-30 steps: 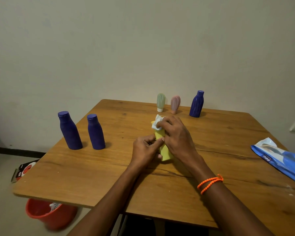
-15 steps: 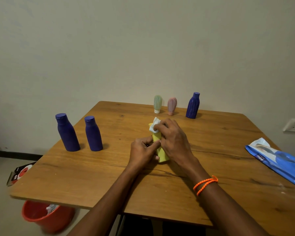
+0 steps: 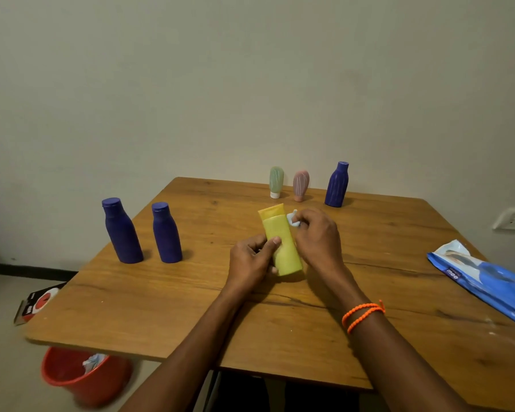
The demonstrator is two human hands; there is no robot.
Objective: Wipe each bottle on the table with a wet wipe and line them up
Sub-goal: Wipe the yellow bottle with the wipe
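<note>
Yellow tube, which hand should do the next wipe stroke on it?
Probably the right hand: it already pinches the wipe beside the yellow tube. The left hand grips the tube's lower part, steadying it.

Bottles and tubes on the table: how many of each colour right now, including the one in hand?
Dark blue bottles: 3
Green tube: 1
Pink tube: 1
Yellow tube: 1, held in the left hand while the right hand wipes it
Total: 6
</note>
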